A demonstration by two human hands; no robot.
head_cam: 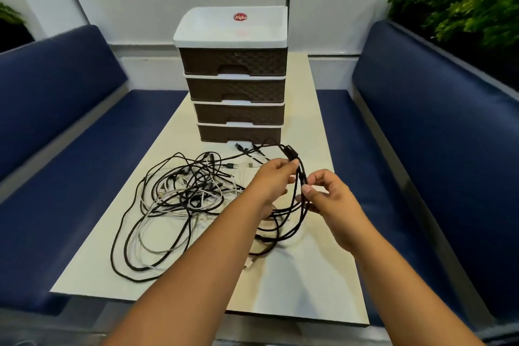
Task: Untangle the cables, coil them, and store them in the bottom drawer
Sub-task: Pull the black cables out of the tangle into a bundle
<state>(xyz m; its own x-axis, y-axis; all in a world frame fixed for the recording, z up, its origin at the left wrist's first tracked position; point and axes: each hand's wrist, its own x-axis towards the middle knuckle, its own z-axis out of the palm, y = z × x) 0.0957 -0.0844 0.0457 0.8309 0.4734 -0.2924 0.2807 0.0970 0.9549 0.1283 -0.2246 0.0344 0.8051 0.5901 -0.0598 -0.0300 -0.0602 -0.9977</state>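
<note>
I can't separate single strands in the tangle of cables (179,199) near the surface's (295,284) left edge. My left hand (269,182) covers part of the black cable (297,205) it pinches. The plants (460,0) are blurred. Both forearms run off the bottom edge.

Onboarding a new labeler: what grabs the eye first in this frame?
First, the two hands at centre: the left hand and right hand both pinch a looped black cable above the table. Next, the tangled pile of black and white cables sprawled on the table's left half. Behind them, a four-drawer brown-and-white plastic organizer stands at the far end, all drawers shut, including the bottom drawer.
</note>
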